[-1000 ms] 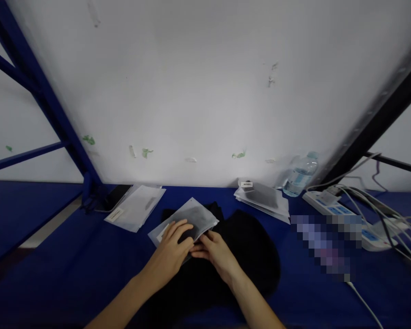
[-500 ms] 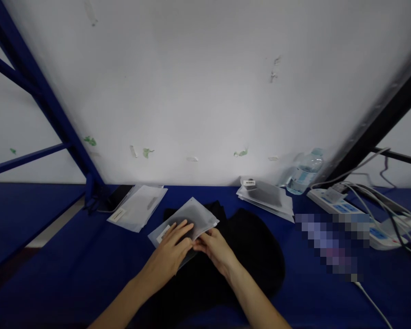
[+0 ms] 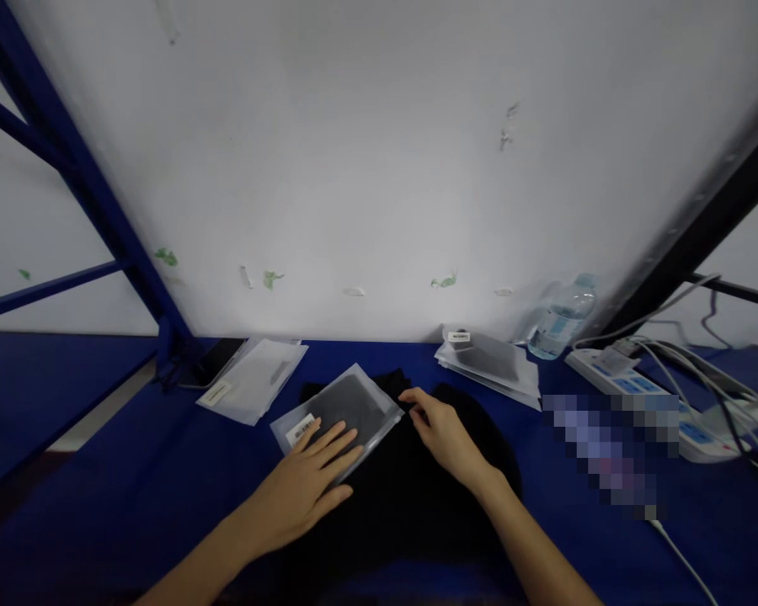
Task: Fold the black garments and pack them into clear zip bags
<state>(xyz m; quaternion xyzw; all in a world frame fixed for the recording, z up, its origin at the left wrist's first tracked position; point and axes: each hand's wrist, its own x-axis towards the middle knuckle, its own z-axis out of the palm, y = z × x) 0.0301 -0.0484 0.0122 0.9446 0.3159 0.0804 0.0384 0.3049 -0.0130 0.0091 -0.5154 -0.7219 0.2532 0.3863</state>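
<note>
A frosted zip bag (image 3: 370,400) with a barcode label and something dark inside lies tilted on black cloth (image 3: 410,505). My left hand (image 3: 312,475) rests flat on its lower left part, fingers spread over the label's edge. Just off the bag's right corner, at the zip end, hovers my right hand (image 3: 442,433). Its fingers are bent and the thumb stands apart from the index finger; I see nothing between them.
Flat frosted bags (image 3: 256,383) lie at the back left beside a phone (image 3: 218,362). At the back right are stacked bags with dark contents (image 3: 489,362), a water bottle (image 3: 565,320) and a power strip (image 3: 637,383) with cables. A pixelated object (image 3: 606,454) lies in front.
My right hand has left the bag's near edge and moved right, past the zip corner. My left hand has flattened and slid slightly toward me; the bag now lies flatter.
</note>
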